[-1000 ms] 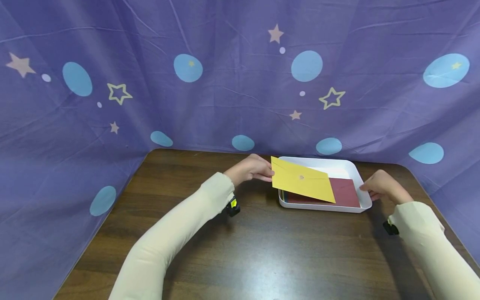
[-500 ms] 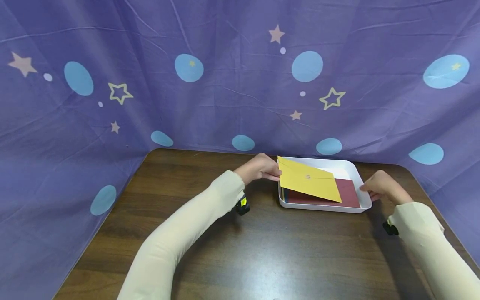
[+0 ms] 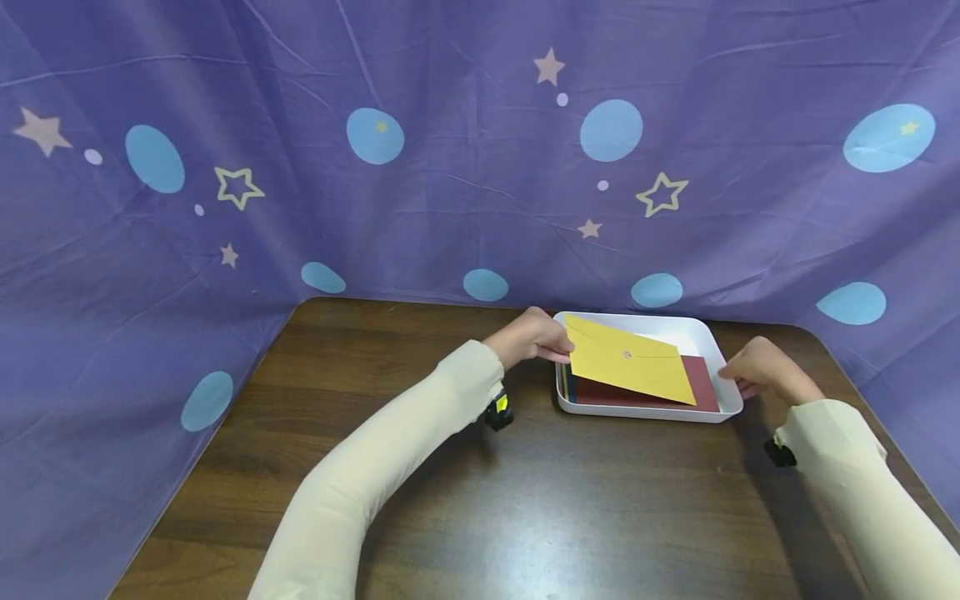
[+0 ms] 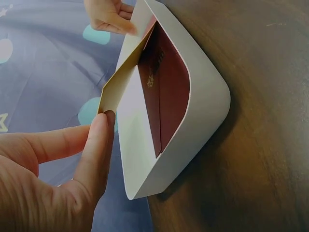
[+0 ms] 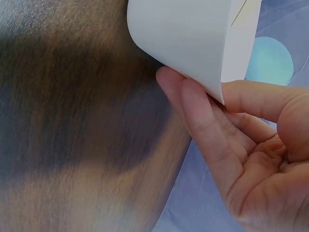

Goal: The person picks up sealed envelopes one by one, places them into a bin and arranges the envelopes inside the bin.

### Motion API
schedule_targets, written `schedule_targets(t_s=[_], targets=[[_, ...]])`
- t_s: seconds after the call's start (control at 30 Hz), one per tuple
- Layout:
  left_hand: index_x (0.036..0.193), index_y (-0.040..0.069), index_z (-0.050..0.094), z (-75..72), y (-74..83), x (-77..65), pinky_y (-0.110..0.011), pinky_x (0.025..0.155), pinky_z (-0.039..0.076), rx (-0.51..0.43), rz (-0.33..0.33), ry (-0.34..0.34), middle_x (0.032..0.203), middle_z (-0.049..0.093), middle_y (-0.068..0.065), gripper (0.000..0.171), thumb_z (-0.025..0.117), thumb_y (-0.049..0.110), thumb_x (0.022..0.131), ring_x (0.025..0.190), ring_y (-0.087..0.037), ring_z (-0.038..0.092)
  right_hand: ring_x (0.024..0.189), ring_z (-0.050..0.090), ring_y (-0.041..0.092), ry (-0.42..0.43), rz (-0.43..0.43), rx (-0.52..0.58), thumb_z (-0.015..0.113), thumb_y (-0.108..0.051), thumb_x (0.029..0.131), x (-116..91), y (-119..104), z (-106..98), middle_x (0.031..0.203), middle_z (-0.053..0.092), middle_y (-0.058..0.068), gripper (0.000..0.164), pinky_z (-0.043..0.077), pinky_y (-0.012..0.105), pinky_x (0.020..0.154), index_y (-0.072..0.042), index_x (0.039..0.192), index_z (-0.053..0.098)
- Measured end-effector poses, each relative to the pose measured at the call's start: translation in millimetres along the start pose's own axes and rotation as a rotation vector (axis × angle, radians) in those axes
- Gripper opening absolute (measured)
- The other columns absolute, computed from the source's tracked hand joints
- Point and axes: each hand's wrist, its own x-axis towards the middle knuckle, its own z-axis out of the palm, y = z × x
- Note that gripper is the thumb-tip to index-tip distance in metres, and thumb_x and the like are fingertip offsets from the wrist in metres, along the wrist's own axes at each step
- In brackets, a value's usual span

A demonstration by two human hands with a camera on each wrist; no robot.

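My left hand (image 3: 534, 335) pinches the left end of a yellow envelope (image 3: 630, 360) between thumb and fingers. The envelope slants down to the right over a white tray (image 3: 645, 414), its right end low over a dark red envelope (image 3: 702, 385) lying inside. In the left wrist view, the yellow envelope (image 4: 126, 72) stands tilted above the dark red one (image 4: 166, 92), which has gold print. At the tray's right end, my right hand (image 3: 767, 369) grips the rim. In the right wrist view the thumb lies over the rim, and the fingers press the outer wall (image 5: 183, 34).
Blue and yellowish edges (image 3: 568, 388) show under the dark red envelope at the tray's left side. The tray stands on a dark wooden table (image 3: 525, 500), near its far edge. Behind hangs a purple curtain (image 3: 465, 167) with stars and blue ovals.
My left hand has moved right, carrying the yellow envelope farther over the tray, so it covers more of the dark red one. The right hand stays at the tray's rim.
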Motion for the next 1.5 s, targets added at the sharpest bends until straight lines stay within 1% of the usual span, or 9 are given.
schedule_targets(t_s=[0.3, 0.37, 0.47, 0.53, 0.73, 1.0, 1.17, 1.33, 1.5], targets=[[0.087, -0.009, 0.054, 3.4, 4.3, 0.4, -0.022, 0.057, 0.059, 0.026, -0.041, 0.028, 0.065, 0.058, -0.011, 0.013, 0.063, -0.017, 0.088, 0.054, -0.016, 0.060, 0.063, 0.067, 0.017, 0.002, 0.003, 0.000, 0.066, -0.002, 0.089, 1.1, -0.7, 0.2, 0.071, 0.066, 0.006, 0.027, 0.063, 0.038, 0.063, 0.023, 0.099, 0.063], [0.089, -0.010, 0.053, 3.9, 4.5, -0.1, -0.024, 0.063, 0.061, 0.032, -0.040, 0.031, 0.071, 0.061, -0.013, 0.013, 0.063, -0.018, 0.087, 0.055, -0.017, 0.060, 0.063, 0.067, 0.017, 0.003, 0.004, -0.001, 0.066, -0.002, 0.089, 1.3, -0.6, 0.3, 0.071, 0.066, 0.007, 0.027, 0.063, 0.038, 0.063, 0.023, 0.099, 0.063], [0.092, -0.011, 0.052, 6.1, 3.4, 0.5, -0.031, 0.079, 0.063, 0.028, -0.030, 0.046, 0.075, 0.062, -0.015, 0.015, 0.063, -0.019, 0.086, 0.057, -0.018, 0.060, 0.063, 0.067, 0.017, 0.004, 0.001, 0.000, 0.066, -0.002, 0.089, 1.2, -0.6, 0.6, 0.072, 0.066, 0.008, 0.028, 0.063, 0.038, 0.063, 0.024, 0.099, 0.062], [0.095, -0.011, 0.052, 7.2, 2.5, 1.4, -0.032, 0.083, 0.062, 0.035, -0.026, 0.049, 0.077, 0.064, -0.016, 0.017, 0.063, -0.019, 0.085, 0.057, -0.018, 0.060, 0.062, 0.067, 0.017, 0.005, -0.001, -0.003, 0.066, -0.002, 0.089, 0.8, -0.8, 0.7, 0.072, 0.066, 0.008, 0.027, 0.063, 0.038, 0.063, 0.024, 0.099, 0.063], [0.097, -0.011, 0.050, 10.5, 0.0, 3.1, -0.028, 0.075, 0.063, 0.039, -0.020, 0.037, 0.067, 0.057, -0.010, 0.019, 0.062, -0.019, 0.085, 0.057, -0.017, 0.059, 0.062, 0.066, 0.016, 0.005, -0.012, -0.001, 0.066, -0.002, 0.089, -0.7, -1.3, 0.6, 0.071, 0.066, 0.006, 0.028, 0.063, 0.037, 0.063, 0.024, 0.100, 0.063], [0.100, -0.011, 0.046, 15.0, -3.2, 3.6, -0.036, 0.090, 0.060, 0.003, 0.006, 0.042, 0.069, 0.056, -0.010, 0.024, 0.060, -0.022, 0.083, 0.061, -0.018, 0.058, 0.062, 0.066, 0.016, 0.001, -0.006, 0.000, 0.066, -0.002, 0.089, -0.8, -2.6, 0.9, 0.069, 0.065, 0.004, 0.028, 0.063, 0.037, 0.063, 0.024, 0.100, 0.063], [0.095, -0.010, 0.048, 16.9, -5.6, 3.7, -0.036, 0.089, 0.061, -0.001, 0.015, 0.060, 0.069, 0.054, -0.010, 0.021, 0.060, -0.022, 0.083, 0.062, -0.019, 0.057, 0.062, 0.066, 0.016, -0.004, -0.004, 0.004, 0.066, -0.002, 0.089, -2.6, -4.9, 0.8, 0.069, 0.066, 0.004, 0.029, 0.063, 0.036, 0.062, 0.024, 0.101, 0.063], [0.090, -0.008, 0.046, 18.8, -8.2, 5.4, -0.038, 0.093, 0.059, 0.008, 0.026, 0.056, 0.068, 0.053, -0.010, 0.020, 0.058, -0.022, 0.083, 0.060, -0.019, 0.056, 0.062, 0.066, 0.016, -0.010, -0.002, 0.014, 0.066, -0.002, 0.089, -3.7, -5.7, 1.0, 0.070, 0.066, 0.004, 0.030, 0.062, 0.034, 0.062, 0.024, 0.102, 0.063], [0.098, -0.011, 0.049, 22.0, -10.7, 6.9, -0.038, 0.091, 0.060, -0.001, 0.026, 0.089, 0.066, 0.053, -0.009, 0.022, 0.058, -0.023, 0.083, 0.057, -0.019, 0.056, 0.062, 0.067, 0.016, -0.007, 0.000, 0.009, 0.067, -0.003, 0.089, -3.1, -4.7, 1.0, 0.069, 0.066, 0.003, 0.029, 0.062, 0.035, 0.062, 0.024, 0.101, 0.064]])
